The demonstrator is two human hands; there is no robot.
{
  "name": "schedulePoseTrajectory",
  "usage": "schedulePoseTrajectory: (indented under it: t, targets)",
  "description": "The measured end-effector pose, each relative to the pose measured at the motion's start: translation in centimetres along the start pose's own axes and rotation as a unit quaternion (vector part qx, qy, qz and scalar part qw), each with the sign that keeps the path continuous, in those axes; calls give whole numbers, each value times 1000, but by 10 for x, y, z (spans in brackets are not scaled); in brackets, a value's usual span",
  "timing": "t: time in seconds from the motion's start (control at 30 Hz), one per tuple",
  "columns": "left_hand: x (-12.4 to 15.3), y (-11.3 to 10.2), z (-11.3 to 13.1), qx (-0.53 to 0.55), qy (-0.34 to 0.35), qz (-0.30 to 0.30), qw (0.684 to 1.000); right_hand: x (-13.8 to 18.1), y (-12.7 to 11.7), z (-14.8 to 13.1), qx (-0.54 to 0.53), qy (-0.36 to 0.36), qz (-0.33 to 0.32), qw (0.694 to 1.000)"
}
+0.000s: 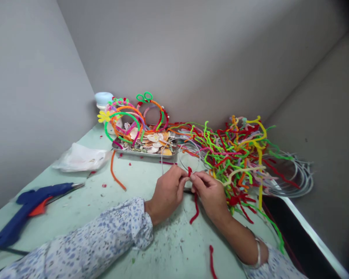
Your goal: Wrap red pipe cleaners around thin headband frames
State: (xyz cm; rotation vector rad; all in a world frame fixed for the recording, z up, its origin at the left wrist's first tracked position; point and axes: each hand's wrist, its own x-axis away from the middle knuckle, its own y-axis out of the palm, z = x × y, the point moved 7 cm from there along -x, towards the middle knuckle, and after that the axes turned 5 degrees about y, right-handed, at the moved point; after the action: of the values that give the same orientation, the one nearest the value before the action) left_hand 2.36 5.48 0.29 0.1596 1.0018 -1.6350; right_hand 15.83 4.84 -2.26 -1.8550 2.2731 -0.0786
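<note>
My left hand (pixel 167 192) and my right hand (pixel 209 193) meet at the table's middle, fingers pinched together. Between them they hold a red pipe cleaner (pixel 195 211), whose top pokes up between the fingertips while its tail hangs down onto the table. A thin white headband hoop (pixel 178 145) rises in an arc just behind the fingers; the hands seem to grip its lower part too. A big tangle of coloured pipe cleaners (pixel 235 155) lies right beside my right hand.
A blue glue gun (pixel 31 203) lies at the left. A metal tray (pixel 139 152) of shells and finished wrapped headbands (pixel 130 116) stands at the back. There is also a plastic bag (pixel 81 158), bare white headbands (pixel 296 176) at the right edge, and an orange pipe cleaner (pixel 116 174).
</note>
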Motion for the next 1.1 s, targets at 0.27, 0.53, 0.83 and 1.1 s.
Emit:
schedulePoseTrajectory:
  t: [0.27,0.53,0.83,1.1]
  targets:
    - [0,2,1,9,-10,-17,1000,-1,4,6,-56,38,-33,997]
    - [1,5,2,36,-26,-21,999,-1,4,15,-118,49,-58,990]
    - [3,5,5,51,-19,-25,998,-3,8,23,-195,51,-74,977]
    - [3,7,3,57,-31,-31,997,-3,10,25,-219,69,-85,970]
